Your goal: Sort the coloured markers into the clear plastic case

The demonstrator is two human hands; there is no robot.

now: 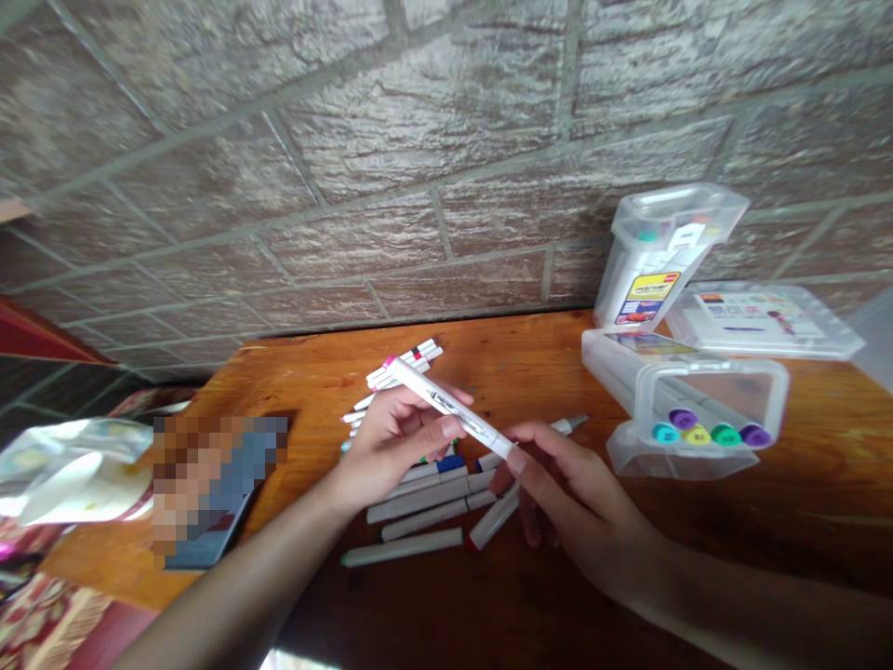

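A white marker [450, 409] with a pink end is held up slantwise above the table. My left hand [401, 437] grips its barrel near the middle, thumb against fingers. At its lower right end my right hand [568, 498] pinches the marker between thumb and fingers. Several loose white markers [422, 498] lie below and behind my hands, one with a blue band and others with red or green ends; my hands partly hide them. Farther back, a small group of thinner white pens [425, 356] lies side by side.
On the right, an open clear case [646, 386] lies on its side with several markers in it. Behind it stand a closed marker box [662, 256] and a flat clear case [760, 321]. A dark flat device [209, 530], partly pixelated, and a white cup [84, 489] are left. A brick-patterned wall [446, 214] borders the table [293, 372].
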